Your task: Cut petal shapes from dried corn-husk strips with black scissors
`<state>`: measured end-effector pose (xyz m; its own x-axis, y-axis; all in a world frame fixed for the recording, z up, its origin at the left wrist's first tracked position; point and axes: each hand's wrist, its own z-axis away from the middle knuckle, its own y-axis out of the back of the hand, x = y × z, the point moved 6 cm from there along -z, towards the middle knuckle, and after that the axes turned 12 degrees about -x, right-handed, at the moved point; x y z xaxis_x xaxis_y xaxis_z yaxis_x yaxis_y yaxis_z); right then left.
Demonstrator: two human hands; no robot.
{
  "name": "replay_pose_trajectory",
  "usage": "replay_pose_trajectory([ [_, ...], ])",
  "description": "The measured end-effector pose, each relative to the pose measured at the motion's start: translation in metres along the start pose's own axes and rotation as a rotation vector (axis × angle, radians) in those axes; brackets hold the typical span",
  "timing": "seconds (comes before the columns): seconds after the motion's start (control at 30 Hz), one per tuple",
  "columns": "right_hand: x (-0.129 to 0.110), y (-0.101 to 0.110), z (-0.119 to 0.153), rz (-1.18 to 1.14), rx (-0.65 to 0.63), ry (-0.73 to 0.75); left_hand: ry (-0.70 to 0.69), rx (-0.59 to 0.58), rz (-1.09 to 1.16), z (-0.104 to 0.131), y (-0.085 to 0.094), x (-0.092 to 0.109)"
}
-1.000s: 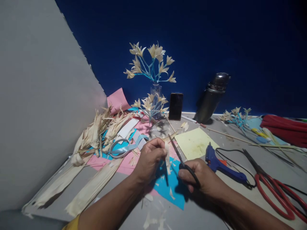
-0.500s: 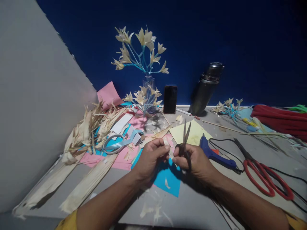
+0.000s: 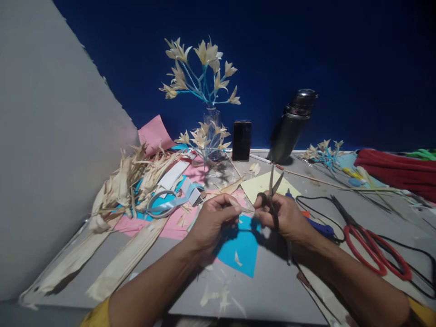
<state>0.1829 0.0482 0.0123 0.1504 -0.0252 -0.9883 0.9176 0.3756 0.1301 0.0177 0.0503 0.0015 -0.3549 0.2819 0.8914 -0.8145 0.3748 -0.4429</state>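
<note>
The right hand (image 3: 289, 218) had moved outward with the scissors (image 3: 271, 184), and the pale strip (image 3: 247, 210) now ran sideways between both hands, above the blue paper (image 3: 243, 256) on the bench (image 3: 272, 290). The left hand (image 3: 216, 222) pinched one end, fingers closed; the right, curled around the scissors, blades parted and upward, had its fingertips at the other end.

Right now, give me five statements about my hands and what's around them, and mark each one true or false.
1. The right hand holds the small scissors. True.
2. The small scissors are closed. False: they stand open.
3. The left hand pinches a pale strip. True.
4. The phone lies flat. False: the phone stands upright.
5. The red-handled scissors lie to the right of both hands. True.
</note>
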Motion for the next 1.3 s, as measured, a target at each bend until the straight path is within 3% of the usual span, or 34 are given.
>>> replay_pose_trajectory([
  [0.13, 0.004, 0.011, -0.001, -0.151, 0.137, -0.018, 0.109, 0.002, 0.175, -0.002, 0.003, -0.006],
  [0.2, 0.008, 0.013, -0.002, -0.199, 0.174, -0.046, 0.097, 0.036, 0.274, -0.004, 0.007, -0.005],
  [0.3, 0.014, 0.001, -0.005, -0.213, 0.018, -0.099, -0.003, 0.109, 0.399, -0.006, 0.014, 0.001],
  [0.43, 0.013, -0.022, -0.003, -0.01, -0.245, -0.103, -0.083, 0.146, 0.481, -0.006, 0.017, 0.008],
  [0.57, 0.011, -0.037, 0.001, 0.119, -0.346, -0.116, -0.079, 0.154, 0.492, -0.005, 0.015, 0.006],
  [1.13, 0.024, -0.04, 0.006, -0.058, -0.313, -0.291, 0.002, 0.117, 0.408, -0.004, 0.01, 0.001],
  [1.3, 0.016, -0.028, 0.0, -0.108, -0.146, -0.174, 0.025, 0.076, 0.288, -0.003, 0.009, -0.001],
])
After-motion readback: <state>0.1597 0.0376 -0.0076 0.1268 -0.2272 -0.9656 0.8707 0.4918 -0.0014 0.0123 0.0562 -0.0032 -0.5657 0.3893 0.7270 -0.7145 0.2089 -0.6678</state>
